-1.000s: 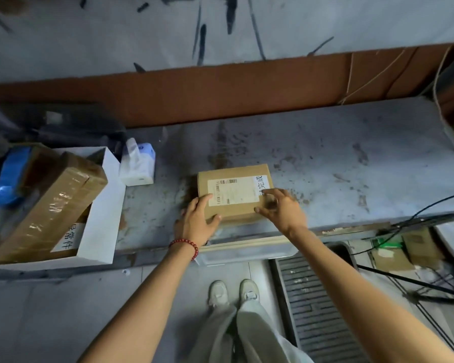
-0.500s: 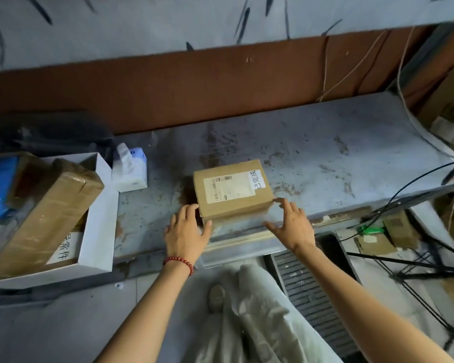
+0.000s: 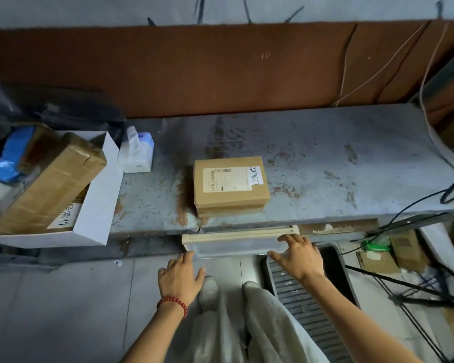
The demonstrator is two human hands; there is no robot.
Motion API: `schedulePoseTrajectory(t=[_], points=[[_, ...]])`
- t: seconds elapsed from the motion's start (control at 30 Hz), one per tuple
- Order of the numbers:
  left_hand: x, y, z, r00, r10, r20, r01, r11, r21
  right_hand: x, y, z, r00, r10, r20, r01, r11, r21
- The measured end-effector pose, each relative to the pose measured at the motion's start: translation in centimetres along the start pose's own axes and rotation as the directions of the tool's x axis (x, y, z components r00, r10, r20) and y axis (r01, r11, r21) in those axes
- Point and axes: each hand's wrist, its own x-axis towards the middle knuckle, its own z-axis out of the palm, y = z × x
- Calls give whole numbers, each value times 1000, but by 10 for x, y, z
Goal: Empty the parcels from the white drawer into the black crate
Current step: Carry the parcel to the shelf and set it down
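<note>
Two empty hands, fingers spread: left hand (image 3: 180,276) near the white drawer (image 3: 236,243) front, right hand (image 3: 298,260) at its corner; pull evenly, straight out.

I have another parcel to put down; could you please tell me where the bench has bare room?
The widest bare patch lies right of the cardboard box, up to the black cables; another runs behind it to the brown board. The left end is crowded: tissue pack, white box.
</note>
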Motion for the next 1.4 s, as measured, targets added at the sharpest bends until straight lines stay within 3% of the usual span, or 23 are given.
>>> schedulePoseTrajectory(t=[0.13,0.3,0.53,0.9,1.23,1.4], points=[[-9,17,5,994,-108,-27,107,993,-42,7,33,-1,991,-61,119,64,998,-23],[-27,41,14,976,-219,-19,217,973,-82,16,57,-13,979,-134,153,139,990,-23],[-40,62,20,984,-176,-30,172,980,-105,4,68,-13,985,-93,142,86,994,61],[-6,1,64,993,-119,-25,120,992,40,21,66,56,994,-9,112,0,997,77],[91,-35,224,983,-172,-59,176,982,70,109,128,194,984,-71,161,79,996,-38],[161,-43,334,993,27,-118,-24,999,25,173,139,285,977,-145,154,151,988,-28]])
